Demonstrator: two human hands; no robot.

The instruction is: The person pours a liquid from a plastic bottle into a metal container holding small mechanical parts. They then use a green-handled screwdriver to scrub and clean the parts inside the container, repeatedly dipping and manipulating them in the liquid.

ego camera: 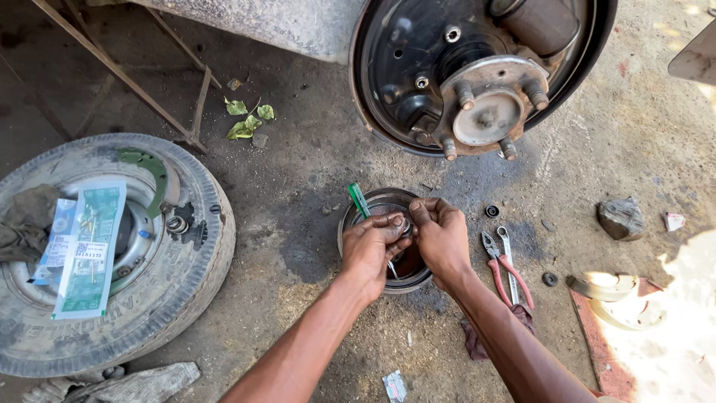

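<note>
Both hands meet over a round metal drum [350, 224] that lies open side up on the dirt floor [298, 298], just below the bare wheel hub [488, 112] of a raised vehicle. The left hand [373, 246] is curled, its fingers [394, 224] pinched on a small metal part [403, 224] at the drum's middle. A thin metal shaft [391, 269] sticks out below this hand, and a green-handled tool [359, 200] rises above it, leaning on the drum's rim; whether the two are one tool I cannot tell. The right hand [441, 237] is closed too, its fingertips touching the same small part from the other side. The part itself is mostly hidden by the fingers.

Just right of the drum, red-handled pliers [501, 270] and a spanner [509, 257] lie side by side on the floor, their lower ends over a dark rag [477, 339]. A small black ring [491, 211] lies above them and a washer [550, 279] to their right. Farther right are a stone [621, 218] and curved brake shoes [608, 291].

Well apart on the left lies a tyre [186, 276] on its rim, with flat packets [86, 250] laid across it, a green brake shoe [149, 166] on its upper edge and a cloth [26, 220] at its left side. A few green leaves [246, 119] lie on the floor above it, near a metal stand [194, 112].
</note>
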